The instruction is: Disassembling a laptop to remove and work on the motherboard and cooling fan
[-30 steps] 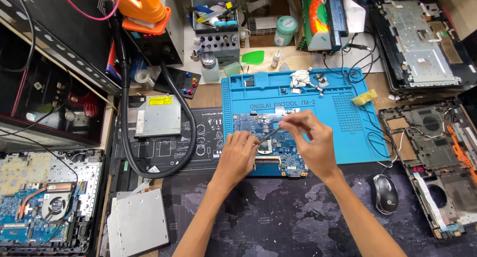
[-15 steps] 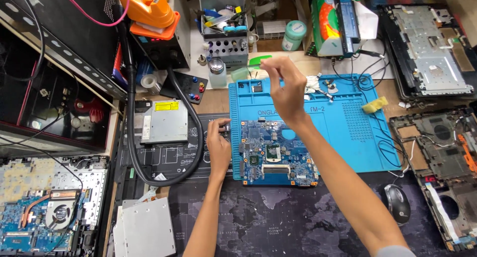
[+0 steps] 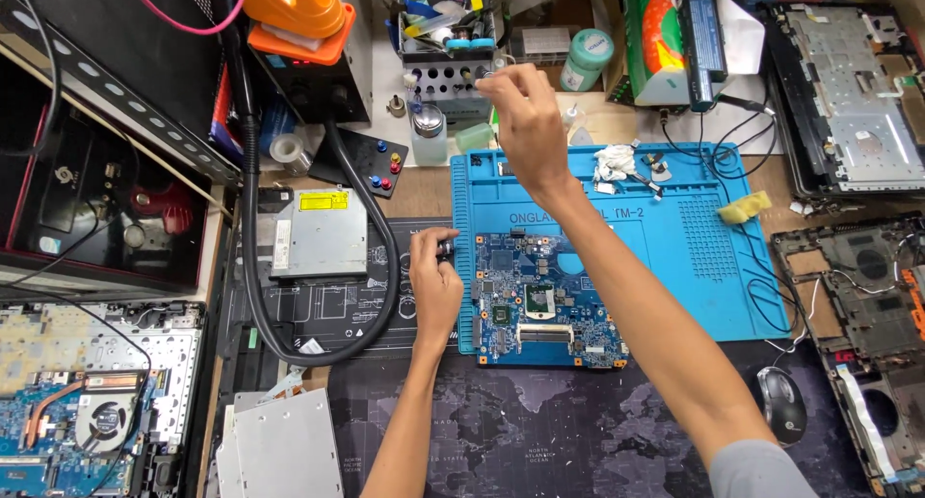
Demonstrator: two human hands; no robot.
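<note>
Head view: our right hand (image 3: pixel 525 122) is raised near the tool rack (image 3: pixel 445 79), fingers pinched on something too small to identify; it could drop into the clutter. Our left hand (image 3: pixel 436 281) grips a small dark object beside the circuit board (image 3: pixel 540 301), which lies on the blue mat (image 3: pixel 674 257), well below the right fingers.

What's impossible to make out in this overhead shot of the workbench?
- Head view: what the right hand pinches by the tool rack, too small.
- The small dark thing in the left hand, mostly wrapped by fingers.
- The open laptop at lower left, cut by the frame edge.
</note>
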